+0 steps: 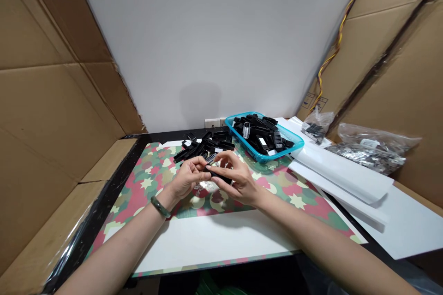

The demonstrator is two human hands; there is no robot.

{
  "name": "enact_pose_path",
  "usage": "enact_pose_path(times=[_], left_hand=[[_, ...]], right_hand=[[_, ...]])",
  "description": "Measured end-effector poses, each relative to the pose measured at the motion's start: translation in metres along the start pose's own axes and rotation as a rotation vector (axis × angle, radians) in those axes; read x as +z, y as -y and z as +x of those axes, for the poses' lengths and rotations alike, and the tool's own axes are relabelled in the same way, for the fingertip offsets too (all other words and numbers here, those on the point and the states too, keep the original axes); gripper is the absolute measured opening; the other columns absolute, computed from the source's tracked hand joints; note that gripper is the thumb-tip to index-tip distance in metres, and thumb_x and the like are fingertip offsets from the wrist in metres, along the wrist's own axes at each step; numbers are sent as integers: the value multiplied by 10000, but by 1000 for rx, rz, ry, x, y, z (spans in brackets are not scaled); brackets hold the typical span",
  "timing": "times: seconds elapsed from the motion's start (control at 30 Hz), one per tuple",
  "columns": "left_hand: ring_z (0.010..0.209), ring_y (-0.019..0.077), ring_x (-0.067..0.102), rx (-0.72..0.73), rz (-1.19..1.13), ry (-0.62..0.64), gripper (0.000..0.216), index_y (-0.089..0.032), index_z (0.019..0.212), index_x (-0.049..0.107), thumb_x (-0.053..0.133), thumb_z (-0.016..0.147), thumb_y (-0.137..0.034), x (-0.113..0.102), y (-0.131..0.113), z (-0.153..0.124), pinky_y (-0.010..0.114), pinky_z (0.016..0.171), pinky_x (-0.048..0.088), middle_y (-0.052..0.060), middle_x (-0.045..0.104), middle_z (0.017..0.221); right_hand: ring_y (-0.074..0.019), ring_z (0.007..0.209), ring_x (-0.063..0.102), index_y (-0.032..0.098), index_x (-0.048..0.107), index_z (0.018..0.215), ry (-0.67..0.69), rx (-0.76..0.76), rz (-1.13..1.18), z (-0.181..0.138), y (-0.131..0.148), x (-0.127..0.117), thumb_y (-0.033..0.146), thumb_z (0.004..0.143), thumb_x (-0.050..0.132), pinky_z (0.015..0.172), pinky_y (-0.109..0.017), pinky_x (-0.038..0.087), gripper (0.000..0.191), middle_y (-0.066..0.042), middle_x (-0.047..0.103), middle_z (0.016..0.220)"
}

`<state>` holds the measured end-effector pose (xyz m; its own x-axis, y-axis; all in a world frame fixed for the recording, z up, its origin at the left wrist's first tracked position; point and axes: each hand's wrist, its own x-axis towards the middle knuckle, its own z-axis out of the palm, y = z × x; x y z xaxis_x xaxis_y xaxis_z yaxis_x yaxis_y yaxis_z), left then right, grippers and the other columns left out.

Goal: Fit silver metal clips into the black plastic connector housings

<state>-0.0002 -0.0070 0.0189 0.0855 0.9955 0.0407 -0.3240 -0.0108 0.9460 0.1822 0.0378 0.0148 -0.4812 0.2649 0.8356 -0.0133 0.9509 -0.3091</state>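
Between my two hands is a narrow black plastic piece point(221, 176), partly covered by fingers; its exact kind cannot be made out. My left hand point(185, 179), with a dark green bangle point(160, 207) at the wrist, pinches the left end. Fingers of my right hand point(240, 179) close around the other end. Right behind the hands lies a loose pile of similar black pieces point(199, 147), some with white or ribbed parts. Small shiny bits point(203, 188) lie on the patterned sheet below my fingers.
A blue plastic basket point(300, 143) heaped with black pieces stands behind, to the right. Farther right are curled white sheets point(346, 173), a clear bag of metal parts point(370, 154) and a smaller bag point(316, 126). Cardboard walls point(51, 115) flank the camouflage-patterned sheet point(138, 198).
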Motion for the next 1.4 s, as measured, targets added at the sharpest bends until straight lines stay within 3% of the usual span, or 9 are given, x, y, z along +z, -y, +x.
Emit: enact_pose_path(times=[0.13, 0.3, 0.4, 0.47, 0.73, 0.97, 1.17, 1.4], left_hand=[[546, 121, 613, 84, 121, -165, 402, -150, 712, 644, 930, 500, -336, 4, 4, 2, 229, 549, 510, -8, 646, 604], [688, 191, 703, 304, 333, -325, 315, -160, 850, 760, 859, 630, -361, 4, 15, 1, 307, 666, 587, 69, 764, 801], [814, 219, 729, 439, 483, -361, 276, -189, 939, 786, 813, 707, -334, 1, 20, 1, 333, 748, 601, 86, 779, 950], [875, 228, 732, 511, 560, -366, 235, -205, 959, 790, 782, 750, -313, 0, 22, 1, 344, 791, 603, 84, 777, 994], [866, 226, 748, 596, 599, -430, 129, -211, 882, 801, 762, 763, -245, 1, 28, 1, 354, 839, 606, 68, 789, 932], [780, 212, 736, 718, 750, -448, 103, -211, 813, 797, 702, 806, -251, 1, 27, -1, 324, 766, 582, 62, 786, 846], [684, 190, 662, 526, 563, -492, 185, -200, 670, 745, 693, 794, -326, 12, 21, -4, 283, 645, 516, 51, 736, 730], [650, 176, 628, 268, 240, -513, 214, -165, 608, 726, 771, 678, -362, 15, 24, -1, 298, 665, 511, 46, 699, 663]], right_hand=[[-164, 753, 521, 219, 754, 1041, -26, 255, 182, -2, -5, 5, 309, 875, 671, 646, -296, 459, 206, -30, 543, 777], [-95, 482, 446, 179, 724, 862, -89, 794, 648, -3, -3, 15, 397, 823, 702, 456, -236, 383, 223, 23, 551, 626], [-60, 372, 288, 191, 516, 603, -207, 1015, 894, -2, -1, 19, 456, 750, 751, 369, -214, 313, 384, 94, 332, 450], [-45, 366, 223, 212, 394, 572, -246, 1097, 1028, -1, 0, 21, 466, 711, 780, 361, -199, 306, 483, 119, 259, 424], [-36, 356, 250, 212, 400, 656, -251, 1182, 1233, -3, 3, 27, 449, 687, 814, 373, -174, 313, 478, 124, 338, 416], [-31, 324, 240, 210, 419, 685, -252, 1244, 1310, -3, 5, 28, 486, 684, 809, 371, -169, 297, 478, 121, 392, 381], [-33, 296, 213, 211, 424, 671, -252, 1322, 1357, -1, 7, 30, 513, 745, 746, 369, -169, 288, 447, 121, 388, 344], [-40, 291, 185, 212, 419, 626, -258, 1375, 1373, -2, 5, 31, 562, 784, 707, 378, -182, 299, 480, 111, 374, 320]])
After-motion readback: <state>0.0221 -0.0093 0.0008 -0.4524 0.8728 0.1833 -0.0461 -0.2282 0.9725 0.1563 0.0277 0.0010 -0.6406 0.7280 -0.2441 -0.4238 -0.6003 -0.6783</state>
